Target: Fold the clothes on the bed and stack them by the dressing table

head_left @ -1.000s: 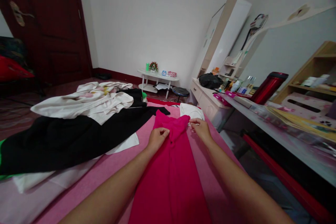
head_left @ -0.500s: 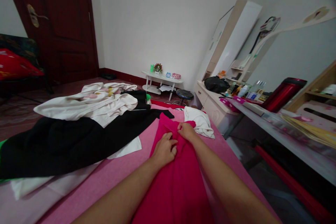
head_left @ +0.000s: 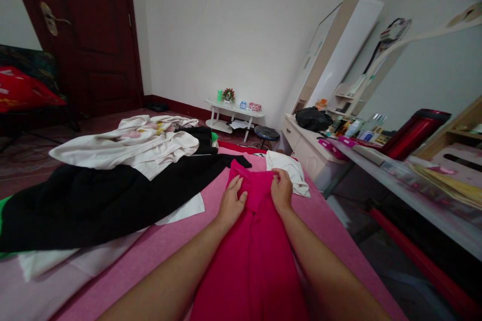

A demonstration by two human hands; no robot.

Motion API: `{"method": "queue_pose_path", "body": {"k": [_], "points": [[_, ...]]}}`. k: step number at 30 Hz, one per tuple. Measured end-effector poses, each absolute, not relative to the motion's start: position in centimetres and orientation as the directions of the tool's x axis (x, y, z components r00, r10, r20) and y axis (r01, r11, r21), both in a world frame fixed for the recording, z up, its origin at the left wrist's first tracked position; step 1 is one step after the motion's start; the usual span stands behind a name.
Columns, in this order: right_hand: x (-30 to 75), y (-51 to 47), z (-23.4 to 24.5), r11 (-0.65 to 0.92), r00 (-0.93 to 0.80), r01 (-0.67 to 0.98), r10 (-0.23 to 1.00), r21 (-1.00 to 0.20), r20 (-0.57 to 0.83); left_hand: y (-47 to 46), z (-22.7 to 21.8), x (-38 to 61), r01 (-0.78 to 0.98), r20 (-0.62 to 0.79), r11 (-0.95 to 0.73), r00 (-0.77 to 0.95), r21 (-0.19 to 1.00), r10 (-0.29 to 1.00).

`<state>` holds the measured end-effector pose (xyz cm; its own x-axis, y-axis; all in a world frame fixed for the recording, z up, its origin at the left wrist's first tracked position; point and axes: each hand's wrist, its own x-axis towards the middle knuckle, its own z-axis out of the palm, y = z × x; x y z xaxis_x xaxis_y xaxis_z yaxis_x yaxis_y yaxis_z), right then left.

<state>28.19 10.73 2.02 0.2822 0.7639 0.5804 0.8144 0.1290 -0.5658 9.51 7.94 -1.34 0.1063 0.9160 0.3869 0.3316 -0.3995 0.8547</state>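
Note:
A long bright pink garment (head_left: 244, 261) lies lengthwise on the pink bed cover (head_left: 176, 246), with a crease or seam running down its middle. Near its far end, my left hand (head_left: 231, 203) rests on the left side of the cloth, fingers stretched out and thumb apart. My right hand (head_left: 281, 190) is closed at the far right corner, pinching the edge between thumb and fingers. Between the hands the upper part looks spread flat. Whether it is trousers or another garment, I cannot tell.
Left of the pink garment lie black clothing (head_left: 113, 205) and a heaped white garment (head_left: 131, 143). A white cloth (head_left: 291, 170) sits just beyond my right hand. A dressing table (head_left: 305, 135) and a glass-topped desk (head_left: 399, 185) stand along the right.
My right hand has moved outward to the garment's right corner, and my left hand has shifted slightly forward and left with its fingers straighter. The bunched top is now flatter and wider.

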Motion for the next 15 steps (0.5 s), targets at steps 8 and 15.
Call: {"method": "queue_pose_path", "body": {"k": [8, 15], "points": [[33.2, 13.7, 0.4, -0.152, 0.526, 0.710, 0.763, -0.687, 0.375, 7.7, -2.1, 10.0, 0.485, 0.454, -0.443, 0.102, 0.754, 0.885], [33.9, 15.8, 0.2, -0.064, 0.497, 0.621, 0.803, -0.781, 0.329, 7.8, -2.7, 10.2, 0.469, 0.463, -0.469, 0.135, 0.749, 0.876]]}}
